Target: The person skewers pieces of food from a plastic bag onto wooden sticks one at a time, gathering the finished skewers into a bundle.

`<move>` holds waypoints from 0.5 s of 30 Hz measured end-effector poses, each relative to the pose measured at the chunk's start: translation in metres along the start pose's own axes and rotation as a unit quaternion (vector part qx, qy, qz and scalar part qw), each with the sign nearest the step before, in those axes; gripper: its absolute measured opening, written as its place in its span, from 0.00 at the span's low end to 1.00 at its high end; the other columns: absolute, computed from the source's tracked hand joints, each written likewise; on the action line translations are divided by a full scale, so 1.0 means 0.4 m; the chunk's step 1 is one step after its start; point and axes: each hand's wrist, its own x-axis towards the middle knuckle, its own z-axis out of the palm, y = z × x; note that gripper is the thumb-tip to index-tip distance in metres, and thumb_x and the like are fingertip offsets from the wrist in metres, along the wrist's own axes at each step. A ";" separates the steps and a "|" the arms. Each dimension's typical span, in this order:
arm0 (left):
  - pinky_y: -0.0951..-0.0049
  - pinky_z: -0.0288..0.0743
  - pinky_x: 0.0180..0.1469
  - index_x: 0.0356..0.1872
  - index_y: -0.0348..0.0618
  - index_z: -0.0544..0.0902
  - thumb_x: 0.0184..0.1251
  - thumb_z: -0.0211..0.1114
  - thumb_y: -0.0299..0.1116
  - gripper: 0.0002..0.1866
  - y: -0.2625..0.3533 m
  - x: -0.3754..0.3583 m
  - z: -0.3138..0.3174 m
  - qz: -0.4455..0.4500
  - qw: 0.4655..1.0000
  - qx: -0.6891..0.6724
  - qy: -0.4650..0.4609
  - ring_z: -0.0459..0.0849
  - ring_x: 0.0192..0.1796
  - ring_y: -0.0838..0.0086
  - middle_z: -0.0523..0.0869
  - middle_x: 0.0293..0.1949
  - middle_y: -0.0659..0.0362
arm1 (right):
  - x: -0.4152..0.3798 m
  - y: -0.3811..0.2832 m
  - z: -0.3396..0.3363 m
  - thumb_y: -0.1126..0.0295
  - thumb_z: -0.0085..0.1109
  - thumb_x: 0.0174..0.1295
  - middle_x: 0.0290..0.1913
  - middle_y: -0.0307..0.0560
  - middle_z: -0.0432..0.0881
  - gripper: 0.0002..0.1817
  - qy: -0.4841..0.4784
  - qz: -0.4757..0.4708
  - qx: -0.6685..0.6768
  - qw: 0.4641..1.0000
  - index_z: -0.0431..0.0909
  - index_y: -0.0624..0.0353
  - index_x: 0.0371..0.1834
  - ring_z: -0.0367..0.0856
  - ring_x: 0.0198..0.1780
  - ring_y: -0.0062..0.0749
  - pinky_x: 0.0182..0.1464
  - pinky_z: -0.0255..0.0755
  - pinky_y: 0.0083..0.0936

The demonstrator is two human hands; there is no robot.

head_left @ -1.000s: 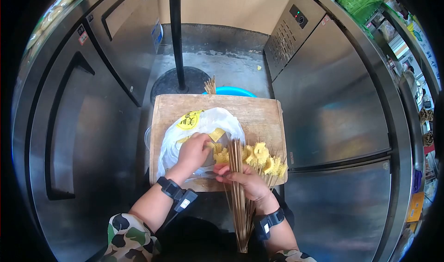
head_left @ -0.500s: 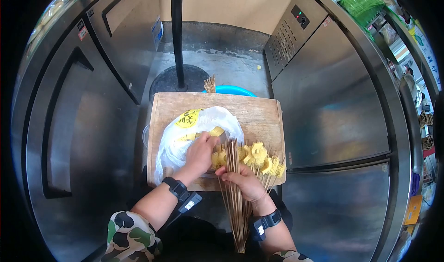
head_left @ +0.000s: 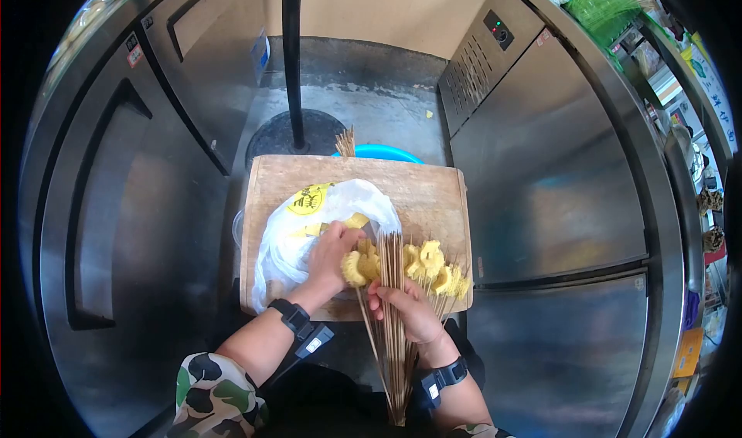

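Note:
My right hand (head_left: 413, 312) is closed around a thick bundle of bamboo skewers (head_left: 394, 337), which points down toward my lap. My left hand (head_left: 331, 259) is bent at the fingers beside the bundle, against a yellow, bumpy-edged food piece (head_left: 359, 268) on a skewer; its fingertips are partly hidden. Behind and right of the bundle, more skewered yellow pieces (head_left: 425, 260) lie along the near right edge of the wooden board (head_left: 433, 195). Under my left hand and beyond it spreads a white plastic bag (head_left: 282, 245), with loose yellow pieces (head_left: 355, 220) at its opening.
Steel cabinets stand close on the left (head_left: 147, 229) and right (head_left: 556, 183). Past the board are a blue basin (head_left: 379, 152), more upright sticks (head_left: 345, 143) and a black pole (head_left: 292, 67) on a round base. Goods are piled along the far right counter.
The skewered yellow piece by my left hand has come up and left, showing more fully. My left hand has shifted slightly down. The right hand still grips the bundle.

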 end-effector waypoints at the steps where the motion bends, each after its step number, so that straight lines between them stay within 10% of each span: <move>1: 0.68 0.70 0.43 0.43 0.50 0.77 0.56 0.59 0.31 0.12 0.001 -0.001 0.005 -0.002 1.000 0.004 0.007 0.77 0.42 0.63 0.74 0.39 0.57 | -0.003 -0.002 0.002 0.73 0.52 0.61 0.28 0.40 0.76 0.06 0.004 -0.002 -0.001 1.000 0.74 0.63 0.38 0.73 0.27 0.20 0.31 0.68 0.15; 15: 0.60 0.70 0.43 0.36 0.39 0.72 0.44 0.62 0.21 0.15 -0.011 -0.004 -0.010 0.026 0.992 0.124 -0.017 0.73 0.42 0.52 0.71 0.37 0.49 | 0.004 0.001 -0.016 0.72 0.56 0.58 0.28 0.38 0.78 0.03 0.036 0.003 0.030 0.999 0.76 0.60 0.31 0.74 0.28 0.19 0.31 0.68 0.16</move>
